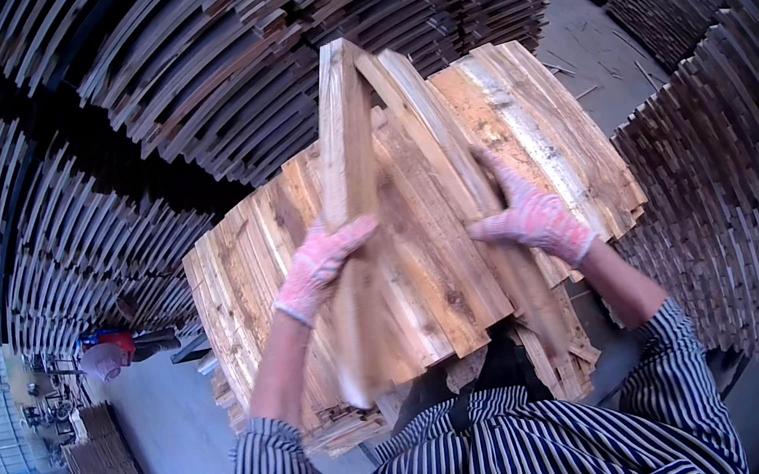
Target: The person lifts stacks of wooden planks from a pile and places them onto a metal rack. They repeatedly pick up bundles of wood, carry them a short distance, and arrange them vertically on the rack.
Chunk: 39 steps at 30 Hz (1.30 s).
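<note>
- Two gloved hands work on rough wooden boards; the left hand (322, 265) is closed around the edge of one long board (353, 211), thumb on its face, holding it tilted up on edge; the board's top leans toward the right hand, its lower end sits below the left hand, near the striped shirt (500, 459).
- Right hand (530, 212) lies with fingers spread fairly wide, pressed flat on a second board (451, 184); that board runs up from under the palm and meets the first at the top, so the two form a narrow peak above both hands.
- Beneath both hands sits a pile of boards (544, 132), pale and rough, spreading out to the right hand's far side and to the left hand's outer side.
- Beyond the hands, tall stacks of planks (197, 66) ring the spot; more stand out past the right hand (749, 202).
- Far off to the left hand's outer side, another person (111, 353) is bent over on the grey floor (171, 436).
</note>
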{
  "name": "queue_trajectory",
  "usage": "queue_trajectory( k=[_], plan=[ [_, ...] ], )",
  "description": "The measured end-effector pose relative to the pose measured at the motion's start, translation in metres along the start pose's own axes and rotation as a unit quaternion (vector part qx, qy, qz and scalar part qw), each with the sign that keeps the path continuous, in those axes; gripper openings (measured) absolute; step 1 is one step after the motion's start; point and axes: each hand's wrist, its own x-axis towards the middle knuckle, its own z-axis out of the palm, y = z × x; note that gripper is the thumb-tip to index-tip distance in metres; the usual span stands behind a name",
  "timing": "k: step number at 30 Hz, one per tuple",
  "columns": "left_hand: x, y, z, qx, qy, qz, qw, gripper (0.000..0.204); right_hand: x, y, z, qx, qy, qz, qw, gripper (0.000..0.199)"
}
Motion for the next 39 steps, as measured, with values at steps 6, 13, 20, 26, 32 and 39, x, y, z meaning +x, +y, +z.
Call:
queue_trajectory(
  k=[6, 13, 20, 26, 32, 39],
  plan=[
    [-0.052, -0.056, -0.123, 0.396, 0.115, 0.062, 0.909, 0.127, -0.02, 0.015, -0.053, -0.275, -0.023, 0.051, 0.96, 0.114],
    [-0.085, -0.15, -0.113, 0.62, 0.081, -0.018, 0.78, 0.12, 0.004, 0.073, -0.058, -0.542, -0.056, 0.096, 0.833, 0.098],
    [-0.085, -0.152, -0.134, 0.546, 0.076, 0.0, 0.834, 0.107, 0.041, 0.053, -0.064, -0.555, -0.073, 0.084, 0.825, 0.087],
    [-0.031, -0.083, -0.199, 0.493, 0.177, 0.057, 0.85, 0.094, 0.122, 0.001, -0.081, -0.591, -0.059, 0.003, 0.804, 0.078],
    [0.052, -0.054, -0.241, 0.577, 0.206, 0.051, 0.789, 0.094, 0.219, -0.007, -0.076, -0.596, -0.073, -0.061, 0.797, 0.083],
    [0.102, -0.082, -0.242, 0.605, 0.198, 0.04, 0.77, 0.086, 0.289, 0.027, -0.013, -0.625, -0.099, -0.048, 0.773, 0.087]
  ],
)
